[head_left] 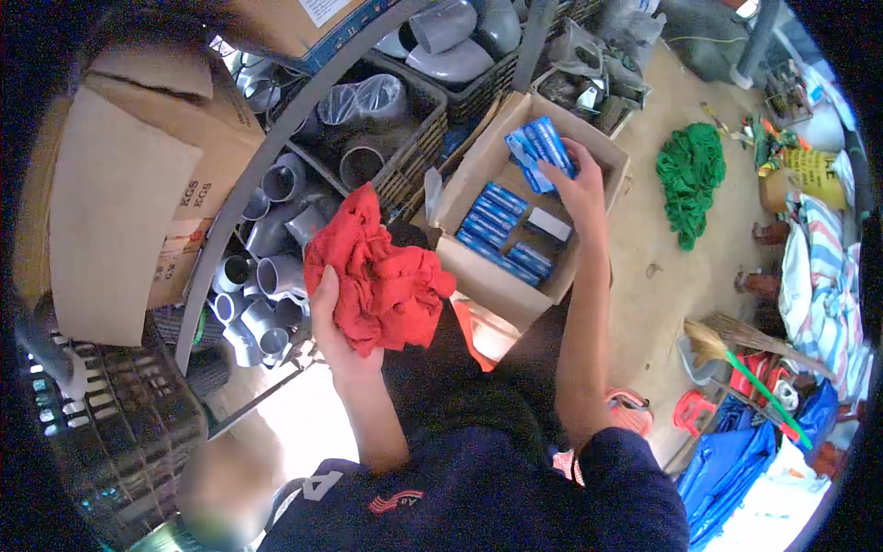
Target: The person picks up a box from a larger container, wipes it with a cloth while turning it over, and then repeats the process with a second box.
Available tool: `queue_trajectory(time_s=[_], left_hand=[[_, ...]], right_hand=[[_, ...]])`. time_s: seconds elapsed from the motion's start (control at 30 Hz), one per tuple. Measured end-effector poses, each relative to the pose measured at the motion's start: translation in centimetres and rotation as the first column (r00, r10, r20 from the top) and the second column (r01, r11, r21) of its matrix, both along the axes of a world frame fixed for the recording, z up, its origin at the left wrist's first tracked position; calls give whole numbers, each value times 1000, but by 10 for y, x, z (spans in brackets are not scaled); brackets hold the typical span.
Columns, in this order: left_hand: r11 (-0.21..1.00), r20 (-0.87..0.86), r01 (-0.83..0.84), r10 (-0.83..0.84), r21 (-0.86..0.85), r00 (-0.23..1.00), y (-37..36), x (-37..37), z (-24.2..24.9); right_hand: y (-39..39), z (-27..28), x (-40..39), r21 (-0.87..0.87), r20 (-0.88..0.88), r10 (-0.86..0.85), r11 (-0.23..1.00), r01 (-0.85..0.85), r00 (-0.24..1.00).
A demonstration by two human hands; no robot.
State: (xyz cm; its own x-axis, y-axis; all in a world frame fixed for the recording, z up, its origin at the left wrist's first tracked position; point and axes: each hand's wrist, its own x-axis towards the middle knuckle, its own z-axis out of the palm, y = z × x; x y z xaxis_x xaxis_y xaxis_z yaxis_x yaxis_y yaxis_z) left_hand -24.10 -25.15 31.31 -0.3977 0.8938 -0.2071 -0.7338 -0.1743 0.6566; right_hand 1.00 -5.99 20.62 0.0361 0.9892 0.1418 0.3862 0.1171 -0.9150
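A crumpled red cloth point(382, 276) is gripped in my left hand point(342, 336), which closes on it from the left and below. Over the far part of an open cardboard box point(501, 304), my right hand point(581, 189) has its fingers closed on small blue-and-white boxes point(541, 152). Inside the carton, several more blue boxes point(492, 216) lie in a row. A white-faced box point(549, 224) and other blue ones point(531, 260) are beside them.
Grey pipe fittings point(276, 276) fill the shelves at left, some in a black crate point(414, 156). Large cartons point(129, 202) stand far left. Green netting point(692, 184) lies on the floor, with a broom point(706, 342) and blue tarpaulin point(736, 469) at right. A blurred person point(228, 488) shows at lower left.
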Motion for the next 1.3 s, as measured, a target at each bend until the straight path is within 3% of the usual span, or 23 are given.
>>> queue_trajectory(time_s=[0.03, 0.07, 0.13, 0.23, 0.27, 0.33, 0.5, 0.57, 0.63, 0.7, 0.83, 0.9, 0.97, 1.03, 1.17, 1.23, 1.3], left_hand=[[1000, -8, -15, 15, -13, 1000, 1, 9, 5], [999, -15, -31, 31, -26, 999, 1, 19, 9], [1000, -71, 1, -2, -15, 997, 4, 38, 12], [999, -156, 50, -51, -15, 986, 8, 57, 17], [999, -196, 53, -52, -1, 979, 10, 63, 23], [989, -267, 140, -121, 52, 956, 13, 69, 31], [974, -190, 163, -132, 157, 973, 8, 93, 37], [981, -282, 170, -138, 89, 949, 2, 97, 33], [978, -319, 181, -139, 104, 937, -2, 103, 37], [963, -180, 251, -232, 94, 956, -9, 109, 38], [931, -333, 348, -297, 106, 895, -17, 109, 40], [943, -365, 322, -271, 87, 891, -18, 107, 39], [962, -161, 244, -223, 126, 962, -16, 102, 41], [975, -160, 199, -182, 100, 970, -18, 94, 39], [958, -324, 256, -203, 129, 924, -29, 90, 49], [944, -482, 326, -263, 52, 836, -37, 88, 51], [935, -451, 345, -276, 77, 849, -35, 84, 46]], right_hand=[[-23, 39, -2, -119, -176, 4, 993, -25, 984], [-41, 57, -3, -110, -160, 6, 994, -24, 987], [-76, 83, -4, -124, -595, -56, 992, -23, 801], [-118, 115, -11, -135, -760, -29, 984, -114, 649], [-129, 124, -15, -96, -776, 3, 988, -123, 631], [-145, 135, -17, -103, -695, -4, 990, -95, 719], [-172, 167, -16, 12, -557, 55, 998, -59, 829], [-181, 175, -4, 45, -444, 188, 981, -188, 876], [-186, 174, 0, -7, -449, 164, 982, -187, 878], [-189, 170, 0, 7, -481, 78, 996, -85, 873], [-199, 167, 2, 46, -551, 50, 999, -29, 833], [-207, 164, 3, 43, -566, 63, 998, -46, 822], [-214, 160, 5, 53, -590, 184, 980, -190, 786], [-217, 156, 4, 16, -591, 186, 976, -219, 785], [-213, 164, -12, 32, -559, 152, 986, -163, 815], [-213, 166, -20, -27, -628, -3, 999, -18, 778], [-213, 167, -19, -36, -636, 18, 998, -53, 771]])
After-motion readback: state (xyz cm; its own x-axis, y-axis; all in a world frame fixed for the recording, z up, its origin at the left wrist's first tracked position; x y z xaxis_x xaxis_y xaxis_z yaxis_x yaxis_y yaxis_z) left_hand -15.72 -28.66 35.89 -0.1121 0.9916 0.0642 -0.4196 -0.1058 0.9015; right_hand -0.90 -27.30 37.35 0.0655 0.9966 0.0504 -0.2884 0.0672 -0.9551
